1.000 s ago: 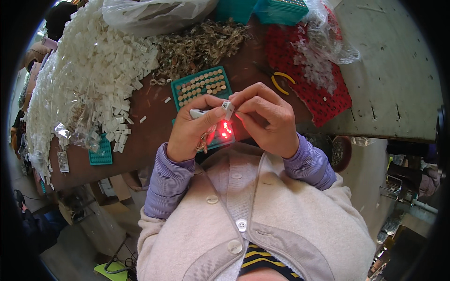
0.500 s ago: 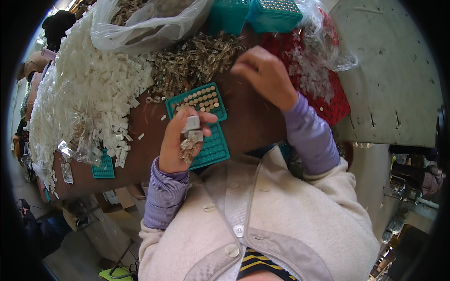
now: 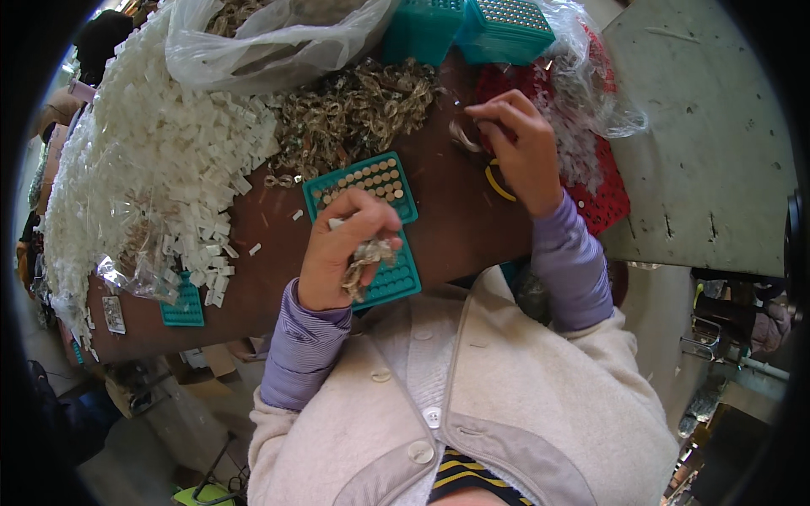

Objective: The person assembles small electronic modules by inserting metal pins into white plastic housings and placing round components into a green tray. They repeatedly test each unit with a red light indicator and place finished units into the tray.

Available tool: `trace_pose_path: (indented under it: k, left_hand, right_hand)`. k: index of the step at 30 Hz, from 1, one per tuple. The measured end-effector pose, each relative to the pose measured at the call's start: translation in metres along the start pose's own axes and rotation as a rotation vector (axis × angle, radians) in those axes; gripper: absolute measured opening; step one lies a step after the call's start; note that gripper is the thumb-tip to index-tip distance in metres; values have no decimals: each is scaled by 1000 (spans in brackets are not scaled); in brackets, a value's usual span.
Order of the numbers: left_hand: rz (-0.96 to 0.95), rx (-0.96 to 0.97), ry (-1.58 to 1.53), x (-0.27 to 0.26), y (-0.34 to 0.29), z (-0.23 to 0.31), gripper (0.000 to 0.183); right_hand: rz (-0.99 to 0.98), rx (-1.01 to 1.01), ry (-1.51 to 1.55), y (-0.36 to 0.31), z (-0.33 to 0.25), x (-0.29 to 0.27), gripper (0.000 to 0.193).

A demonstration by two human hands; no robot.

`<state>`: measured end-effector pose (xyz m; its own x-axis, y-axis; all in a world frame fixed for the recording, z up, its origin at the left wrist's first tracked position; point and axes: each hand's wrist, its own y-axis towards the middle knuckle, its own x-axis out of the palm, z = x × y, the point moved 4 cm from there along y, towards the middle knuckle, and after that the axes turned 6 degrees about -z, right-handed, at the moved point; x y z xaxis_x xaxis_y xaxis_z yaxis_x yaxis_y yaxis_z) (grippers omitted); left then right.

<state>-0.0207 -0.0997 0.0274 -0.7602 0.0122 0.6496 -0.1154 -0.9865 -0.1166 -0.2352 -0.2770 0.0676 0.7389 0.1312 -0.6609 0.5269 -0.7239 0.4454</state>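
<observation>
My left hand (image 3: pixel 346 240) is closed around a bunch of curled, brownish translucent strands (image 3: pixel 369 260), which hangs out below its fingers. A bit of a white piece (image 3: pixel 337 223) shows between the fingers; the rest is hidden. Under this hand lie two teal trays with rows of round pockets. The far tray (image 3: pixel 408 187) carries tan round discs (image 3: pixel 371 178), while the near tray (image 3: pixel 403 268) shows bare pockets. Farther right, my right hand (image 3: pixel 525 148) has its fingers drawn together above the table. A silvery brown curl (image 3: pixel 462 135) and a yellow curved handle (image 3: pixel 499 182) show beside it.
A large heap of white plastic pieces (image 3: pixel 169 143) covers the left side. Curled strands (image 3: pixel 354 105) are piled behind the trays, near a clear plastic bag (image 3: pixel 278 63). Teal boxes (image 3: pixel 510 38) stand at the back. White bits lie on red cloth (image 3: pixel 603 190) at right.
My right hand has moved right, uncovering the silvery brown curl and yellow handle. My left hand has turned and closed further, hiding most of the white pieces that showed in it before.
</observation>
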Motion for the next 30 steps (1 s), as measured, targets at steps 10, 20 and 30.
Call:
trace_pose_path:
  k: [10, 20, 30]
  left_hand:
    - [151, 597, 1381, 44, -3, 18, 42]
    - [284, 319, 731, 19, -28, 13, 15]
    - [269, 224, 513, 7, -38, 14, 20]
  right_hand:
    - [-180, 126, 777, -54, -64, 39, 8]
    - [-324, 259, 1119, -74, -75, 65, 23]
    - [60, -249, 188, -60, -114, 35, 22]
